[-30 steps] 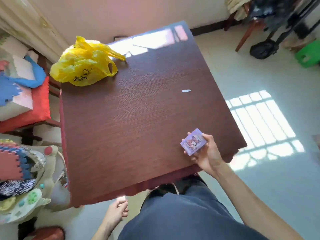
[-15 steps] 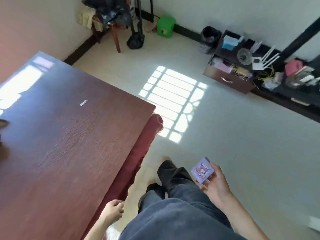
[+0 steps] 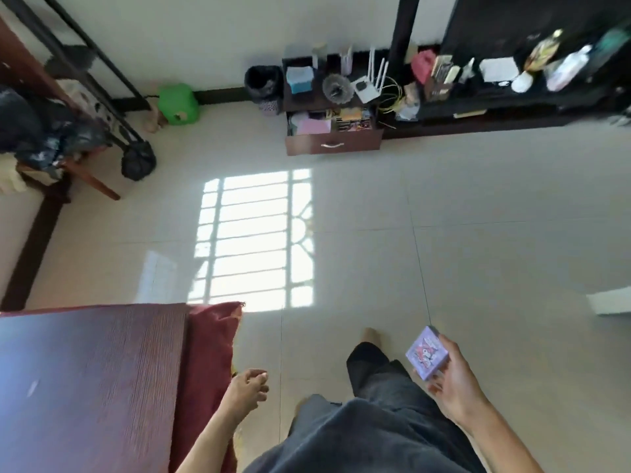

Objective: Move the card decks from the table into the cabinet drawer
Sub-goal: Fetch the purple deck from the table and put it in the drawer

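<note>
My right hand (image 3: 454, 387) holds a purple card deck (image 3: 426, 352) with a cartoon picture, low at the right beside my leg. My left hand (image 3: 247, 387) hangs loosely curled with nothing in it, just off the table's red-draped corner. The dark wooden table (image 3: 85, 380) fills the lower left. Across the floor, the low cabinet's drawer (image 3: 334, 144) stands pulled open against the far wall, with several colourful items inside.
A green stool (image 3: 178, 103) and a black bin (image 3: 263, 84) stand by the far wall. A chair piled with dark clothes (image 3: 51, 141) is at the left. A router and clutter sit on the cabinet top (image 3: 368, 85). Sunlit floor tiles lie between me and the drawer.
I have turned away from the table toward the cabinet. The deck left the tabletop and now travels in my right hand beside my leg; the open drawer has come into view ahead.
</note>
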